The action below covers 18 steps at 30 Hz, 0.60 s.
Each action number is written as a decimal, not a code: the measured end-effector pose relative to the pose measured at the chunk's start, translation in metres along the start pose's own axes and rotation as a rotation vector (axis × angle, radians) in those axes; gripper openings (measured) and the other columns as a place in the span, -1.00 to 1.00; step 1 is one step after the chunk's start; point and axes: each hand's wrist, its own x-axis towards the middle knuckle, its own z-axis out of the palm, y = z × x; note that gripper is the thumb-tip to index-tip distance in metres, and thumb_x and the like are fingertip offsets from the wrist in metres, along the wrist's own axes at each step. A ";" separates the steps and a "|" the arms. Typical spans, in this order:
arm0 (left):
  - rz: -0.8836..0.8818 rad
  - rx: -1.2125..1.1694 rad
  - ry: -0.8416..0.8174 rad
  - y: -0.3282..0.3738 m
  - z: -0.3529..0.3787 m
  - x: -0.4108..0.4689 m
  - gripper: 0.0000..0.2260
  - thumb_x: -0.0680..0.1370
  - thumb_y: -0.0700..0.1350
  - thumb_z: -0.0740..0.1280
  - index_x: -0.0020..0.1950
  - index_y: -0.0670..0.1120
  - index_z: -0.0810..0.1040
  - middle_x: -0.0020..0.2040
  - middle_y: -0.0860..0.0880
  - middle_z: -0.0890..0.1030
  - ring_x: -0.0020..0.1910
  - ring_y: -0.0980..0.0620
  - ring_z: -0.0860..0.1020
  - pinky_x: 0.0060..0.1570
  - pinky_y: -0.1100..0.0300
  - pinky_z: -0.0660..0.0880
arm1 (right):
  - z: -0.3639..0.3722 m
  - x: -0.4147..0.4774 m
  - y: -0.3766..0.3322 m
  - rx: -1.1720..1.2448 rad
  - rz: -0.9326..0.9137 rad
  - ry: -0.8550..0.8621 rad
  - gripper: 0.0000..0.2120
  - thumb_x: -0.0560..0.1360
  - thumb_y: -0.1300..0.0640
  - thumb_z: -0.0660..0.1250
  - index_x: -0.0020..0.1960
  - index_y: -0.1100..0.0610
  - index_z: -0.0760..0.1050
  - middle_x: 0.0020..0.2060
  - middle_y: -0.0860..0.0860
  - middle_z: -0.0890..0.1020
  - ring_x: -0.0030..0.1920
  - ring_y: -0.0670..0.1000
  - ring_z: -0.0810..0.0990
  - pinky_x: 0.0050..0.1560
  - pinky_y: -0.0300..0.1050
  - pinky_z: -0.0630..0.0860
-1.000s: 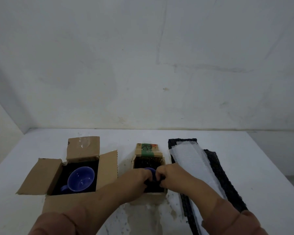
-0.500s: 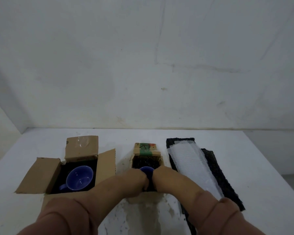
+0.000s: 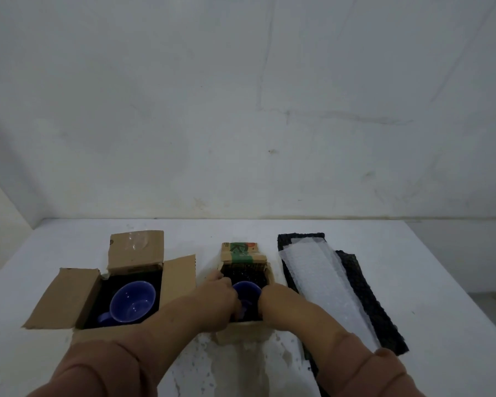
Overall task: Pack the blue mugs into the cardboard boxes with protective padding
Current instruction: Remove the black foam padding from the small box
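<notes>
Left hand (image 3: pixel 221 299) is curled round the left side of the mug (image 3: pixel 246 289), knuckles up, thumb out by the box edge. Right hand (image 3: pixel 271 300) is pressed in on the mug's other side, but its fingers go down out of sight, so can't tell if it's actually gripping or just resting there. The mug sits upright in the small box (image 3: pixel 242 253), with black padding lining the inside behind it. That box is in the middle of the table (image 3: pixel 427 267).

Off to the left there's a big box (image 3: pixel 78 299) with its flaps open and a second mug (image 3: pixel 132 300) in it, tilted with its mouth facing the camera, on dark lining.

Right of the small box, a white bubble wrap strip (image 3: pixel 324 285) lies on top of a black padding sheet (image 3: pixel 381 319), flat on the table.
</notes>
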 end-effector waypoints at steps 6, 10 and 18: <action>-0.207 -0.378 0.085 0.001 0.001 0.017 -0.74 0.55 -0.12 0.24 0.21 0.10 0.53 0.10 0.05 0.61 0.12 -0.02 0.46 0.15 0.11 0.22 | -0.009 -0.021 0.066 0.685 0.020 0.394 -0.74 0.51 0.29 0.20 -0.10 0.10 0.65 0.02 0.05 0.65 -0.03 0.00 0.60 -0.11 -0.30 0.51; -0.135 -0.370 0.076 0.021 0.005 0.022 -0.74 0.58 0.02 0.18 0.21 0.11 0.56 0.13 0.13 0.62 0.12 0.01 0.45 0.03 0.08 0.18 | 0.006 -0.022 0.066 0.468 -0.186 0.276 -0.72 0.52 0.21 0.23 0.17 0.06 0.58 -0.05 -0.12 0.53 0.00 -0.09 0.49 -0.12 -0.56 0.33; -0.124 -0.452 -0.052 0.035 0.002 0.004 -0.71 0.55 -0.07 0.13 0.16 0.09 0.58 0.07 0.11 0.63 0.11 0.03 0.43 0.26 -0.01 0.16 | 0.035 -0.013 0.047 0.207 -0.275 0.207 -0.63 0.52 0.10 0.22 0.31 0.05 0.46 0.10 0.09 0.33 0.05 0.03 0.30 0.01 -0.20 0.26</action>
